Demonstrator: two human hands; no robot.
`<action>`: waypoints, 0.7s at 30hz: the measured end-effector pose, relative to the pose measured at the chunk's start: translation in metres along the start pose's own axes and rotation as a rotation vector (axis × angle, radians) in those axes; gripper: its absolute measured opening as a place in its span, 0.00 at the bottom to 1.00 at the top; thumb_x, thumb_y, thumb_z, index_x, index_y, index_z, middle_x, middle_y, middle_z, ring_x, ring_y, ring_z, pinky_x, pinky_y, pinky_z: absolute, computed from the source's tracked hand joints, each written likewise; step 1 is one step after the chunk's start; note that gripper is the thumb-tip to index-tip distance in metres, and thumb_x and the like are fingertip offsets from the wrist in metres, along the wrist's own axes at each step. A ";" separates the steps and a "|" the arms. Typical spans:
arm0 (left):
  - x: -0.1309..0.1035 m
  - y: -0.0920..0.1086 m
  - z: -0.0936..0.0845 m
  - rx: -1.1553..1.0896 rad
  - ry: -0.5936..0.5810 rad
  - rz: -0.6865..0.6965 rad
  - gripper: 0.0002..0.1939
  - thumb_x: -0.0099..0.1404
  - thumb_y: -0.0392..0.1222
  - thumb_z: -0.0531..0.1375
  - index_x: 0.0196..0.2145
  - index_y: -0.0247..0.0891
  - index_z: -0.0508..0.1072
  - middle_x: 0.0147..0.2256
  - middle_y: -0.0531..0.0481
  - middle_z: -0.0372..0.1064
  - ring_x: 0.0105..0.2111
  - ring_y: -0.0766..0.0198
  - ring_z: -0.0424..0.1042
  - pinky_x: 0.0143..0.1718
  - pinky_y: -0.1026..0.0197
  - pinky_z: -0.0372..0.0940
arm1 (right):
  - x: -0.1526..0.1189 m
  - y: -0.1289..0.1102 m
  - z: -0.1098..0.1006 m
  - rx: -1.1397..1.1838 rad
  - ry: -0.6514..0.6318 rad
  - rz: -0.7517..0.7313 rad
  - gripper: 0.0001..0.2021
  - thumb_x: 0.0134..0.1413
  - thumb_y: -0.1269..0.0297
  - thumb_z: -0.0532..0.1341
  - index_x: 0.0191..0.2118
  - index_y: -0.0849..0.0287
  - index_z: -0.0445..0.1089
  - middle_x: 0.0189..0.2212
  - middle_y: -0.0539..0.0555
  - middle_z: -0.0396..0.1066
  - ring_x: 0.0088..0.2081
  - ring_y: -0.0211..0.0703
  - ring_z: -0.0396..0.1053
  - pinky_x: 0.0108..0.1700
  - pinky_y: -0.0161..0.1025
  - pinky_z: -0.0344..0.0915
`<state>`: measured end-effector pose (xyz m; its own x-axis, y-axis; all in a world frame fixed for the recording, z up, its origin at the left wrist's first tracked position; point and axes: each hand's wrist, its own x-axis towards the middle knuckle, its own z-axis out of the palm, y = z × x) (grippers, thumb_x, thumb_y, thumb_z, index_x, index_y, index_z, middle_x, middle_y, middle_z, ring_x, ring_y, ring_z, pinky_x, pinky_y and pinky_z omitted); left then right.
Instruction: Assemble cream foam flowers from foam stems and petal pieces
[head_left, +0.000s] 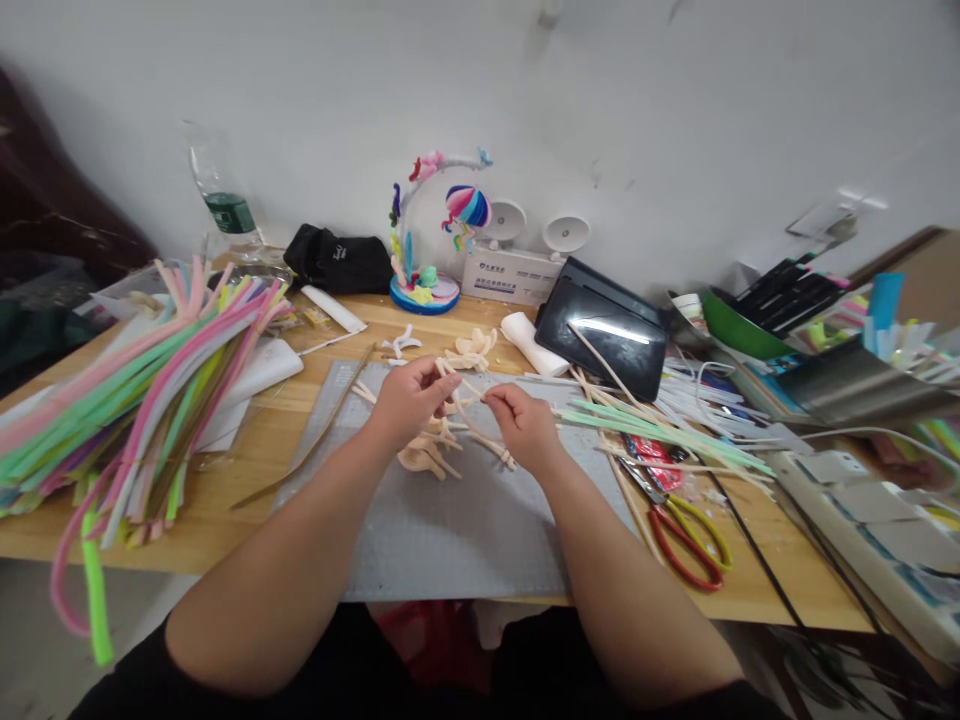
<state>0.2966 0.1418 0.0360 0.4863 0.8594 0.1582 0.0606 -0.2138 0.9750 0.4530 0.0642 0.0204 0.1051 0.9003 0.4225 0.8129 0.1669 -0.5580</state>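
Observation:
Over the grey cutting mat point(465, 540), both my hands hold a cream pipe cleaner point(471, 390) stretched between them. My left hand point(412, 398) pinches its left part, where a bent loop shows by the thumb. The fingers of my right hand point(523, 420) are closed on its other end. A cream stem hangs down to the right below the fingers; whether it joins the held one I cannot tell. Beneath and behind the hands lie cream petal-like shapes point(424, 458) on short stems. More such pieces point(472, 350) rest at the mat's far edge.
Bundled coloured pipe cleaners point(150, 400) cover the left side. Red-and-yellow-handled pliers point(686, 545), loose green stems point(675, 435) and a power strip point(862, 520) lie to the right. At the back stand a colourful jellyfish ornament point(424, 290), a black tray-like object point(600, 330) and a plastic bottle point(225, 200).

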 end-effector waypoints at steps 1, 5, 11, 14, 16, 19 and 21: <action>0.000 0.000 -0.001 0.009 0.002 -0.003 0.13 0.54 0.48 0.56 0.22 0.34 0.64 0.17 0.55 0.62 0.16 0.72 0.62 0.18 0.69 0.57 | 0.000 0.000 0.000 -0.018 -0.027 -0.016 0.11 0.55 0.61 0.50 0.33 0.58 0.68 0.27 0.51 0.71 0.29 0.38 0.67 0.32 0.33 0.59; 0.002 0.000 -0.002 -0.025 0.001 -0.032 0.14 0.56 0.48 0.55 0.21 0.34 0.64 0.17 0.55 0.64 0.14 0.72 0.62 0.16 0.69 0.57 | -0.001 0.000 0.001 -0.049 -0.112 -0.069 0.11 0.55 0.62 0.50 0.35 0.58 0.68 0.29 0.52 0.72 0.30 0.39 0.68 0.32 0.33 0.59; 0.001 0.002 -0.002 -0.044 0.166 0.054 0.12 0.55 0.45 0.55 0.20 0.35 0.66 0.16 0.55 0.63 0.14 0.72 0.62 0.15 0.69 0.57 | -0.001 -0.004 0.001 -0.022 -0.118 -0.111 0.17 0.54 0.56 0.51 0.44 0.60 0.65 0.26 0.52 0.70 0.26 0.36 0.65 0.30 0.32 0.59; 0.001 0.002 -0.001 -0.063 0.265 0.082 0.11 0.55 0.43 0.55 0.20 0.35 0.67 0.15 0.56 0.63 0.13 0.72 0.62 0.15 0.70 0.57 | -0.002 -0.004 0.005 -0.068 -0.092 -0.157 0.28 0.46 0.50 0.57 0.51 0.61 0.59 0.31 0.54 0.70 0.28 0.38 0.65 0.32 0.35 0.61; 0.001 0.002 -0.001 -0.086 0.311 0.100 0.11 0.56 0.43 0.54 0.20 0.35 0.66 0.16 0.56 0.63 0.13 0.73 0.62 0.15 0.70 0.57 | -0.004 -0.004 0.010 -0.110 -0.054 -0.173 0.29 0.46 0.51 0.58 0.52 0.61 0.58 0.34 0.54 0.71 0.29 0.39 0.65 0.34 0.36 0.61; 0.002 0.001 -0.001 -0.129 0.352 0.129 0.12 0.56 0.43 0.54 0.19 0.35 0.66 0.16 0.56 0.63 0.14 0.73 0.63 0.15 0.70 0.58 | -0.005 -0.004 0.014 -0.132 -0.023 -0.191 0.20 0.53 0.59 0.53 0.51 0.61 0.60 0.33 0.54 0.71 0.29 0.38 0.65 0.37 0.36 0.61; 0.002 0.000 0.000 -0.169 0.364 0.130 0.12 0.56 0.44 0.54 0.19 0.35 0.66 0.16 0.56 0.64 0.14 0.73 0.63 0.16 0.70 0.60 | -0.006 -0.005 0.014 -0.127 -0.039 -0.199 0.20 0.54 0.60 0.52 0.51 0.62 0.60 0.32 0.53 0.72 0.28 0.37 0.65 0.36 0.36 0.61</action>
<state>0.2972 0.1438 0.0365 0.1387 0.9448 0.2967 -0.1390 -0.2781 0.9505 0.4405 0.0636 0.0108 -0.0845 0.8699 0.4860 0.8810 0.2931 -0.3715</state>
